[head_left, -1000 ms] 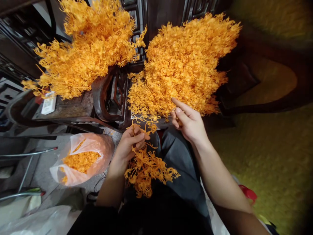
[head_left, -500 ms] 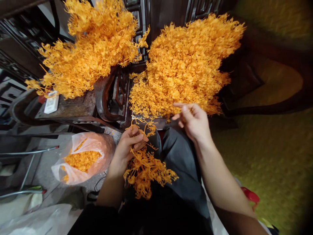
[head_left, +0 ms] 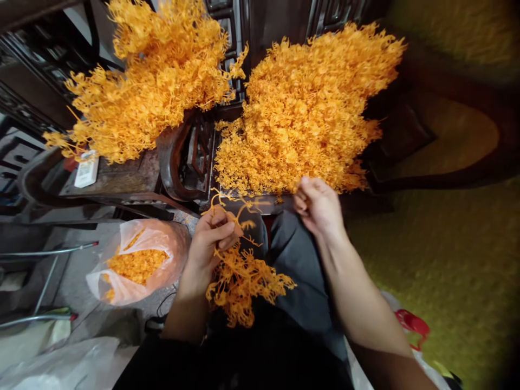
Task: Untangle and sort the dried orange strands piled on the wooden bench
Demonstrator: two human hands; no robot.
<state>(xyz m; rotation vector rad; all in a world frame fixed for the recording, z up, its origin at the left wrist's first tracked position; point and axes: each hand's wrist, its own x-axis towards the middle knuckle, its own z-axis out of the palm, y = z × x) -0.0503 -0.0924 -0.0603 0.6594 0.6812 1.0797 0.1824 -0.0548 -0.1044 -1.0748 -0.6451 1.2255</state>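
Floor: bag of orange bits, left of your left hand, pinching sprig trailing toward you; right hand curled, grip unclear.

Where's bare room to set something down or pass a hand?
Set down: front of left seat, between white packet, left pile and armrest; floor between bag and tube. Pass a hand: between sprig in left hand and right hand, over trousers. Crowded: right seat, heaped nearly to its edge by right pile.
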